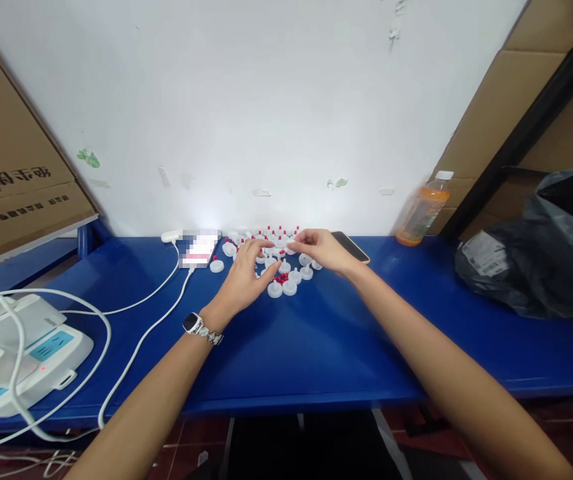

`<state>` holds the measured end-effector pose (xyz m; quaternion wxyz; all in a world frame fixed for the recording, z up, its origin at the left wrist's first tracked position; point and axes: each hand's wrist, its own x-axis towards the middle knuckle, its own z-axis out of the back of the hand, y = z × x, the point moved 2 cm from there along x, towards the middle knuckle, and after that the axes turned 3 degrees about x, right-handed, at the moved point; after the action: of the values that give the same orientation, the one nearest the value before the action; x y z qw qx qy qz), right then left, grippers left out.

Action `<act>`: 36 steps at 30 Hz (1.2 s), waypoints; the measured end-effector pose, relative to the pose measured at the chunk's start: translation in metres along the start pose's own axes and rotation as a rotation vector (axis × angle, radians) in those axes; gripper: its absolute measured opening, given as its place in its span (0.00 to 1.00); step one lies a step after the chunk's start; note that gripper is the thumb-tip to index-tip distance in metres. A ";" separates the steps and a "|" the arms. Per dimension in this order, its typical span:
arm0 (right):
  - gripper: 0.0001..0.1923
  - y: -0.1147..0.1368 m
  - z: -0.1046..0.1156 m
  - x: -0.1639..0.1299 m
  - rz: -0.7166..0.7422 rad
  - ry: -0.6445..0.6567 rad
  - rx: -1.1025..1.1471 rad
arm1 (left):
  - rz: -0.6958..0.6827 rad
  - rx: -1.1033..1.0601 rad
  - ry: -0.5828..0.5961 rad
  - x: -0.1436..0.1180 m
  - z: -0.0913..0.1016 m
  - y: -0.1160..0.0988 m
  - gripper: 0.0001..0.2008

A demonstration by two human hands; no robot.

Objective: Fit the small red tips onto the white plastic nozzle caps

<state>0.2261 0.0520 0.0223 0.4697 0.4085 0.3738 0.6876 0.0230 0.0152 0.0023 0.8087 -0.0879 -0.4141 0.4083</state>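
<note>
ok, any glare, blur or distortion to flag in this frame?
Head view: bright patch on the wall above the partly pixelated phone; head view: soft sheen on the blue table; head view: apparent wide-angle stretch toward the edges, as in the right forearm; head view: white caps too small for fine detail.

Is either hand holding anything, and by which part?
It cannot be told: the right hand has fingers at a white piece, grip unclear; the left hand has thumb and forefinger apart.
</note>
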 end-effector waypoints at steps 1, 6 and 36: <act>0.17 0.003 -0.003 -0.006 -0.013 0.011 0.167 | 0.005 -0.021 -0.011 0.000 0.000 -0.002 0.19; 0.18 0.011 -0.028 -0.024 -0.113 0.070 0.637 | -0.019 -0.130 -0.046 -0.001 0.000 -0.010 0.18; 0.29 0.022 -0.028 -0.032 0.191 -0.212 -0.013 | 0.031 -0.203 0.007 -0.001 0.004 -0.003 0.16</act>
<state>0.1997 0.0114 0.0246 0.4415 0.5096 0.2772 0.6845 0.0211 0.0117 0.0057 0.7907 -0.1770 -0.4491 0.3766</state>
